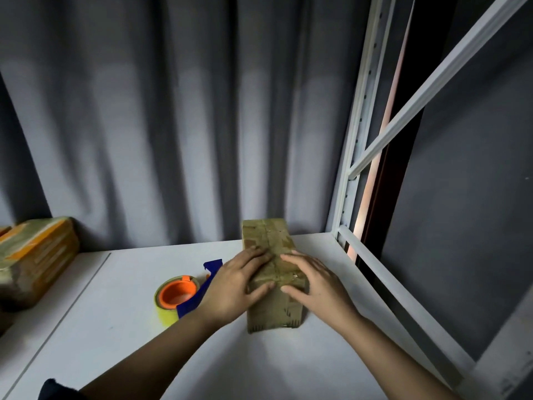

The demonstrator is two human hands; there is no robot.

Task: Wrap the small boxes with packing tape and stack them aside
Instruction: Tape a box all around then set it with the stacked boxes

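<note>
both hands — left hand (230, 287), right hand (315, 287) — press spread fingers (261, 256) on the taped box (271, 241).

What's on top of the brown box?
Both hands lie flat on the box: the left hand and the right hand, fingers spread. Shiny tape crosses its top. The part beneath the palms is covered, so nothing can be told there.

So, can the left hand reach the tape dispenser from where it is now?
Probably yes. The left hand rests on the box, and the tape dispenser lies right beside it on the table, with nothing between them.
</note>
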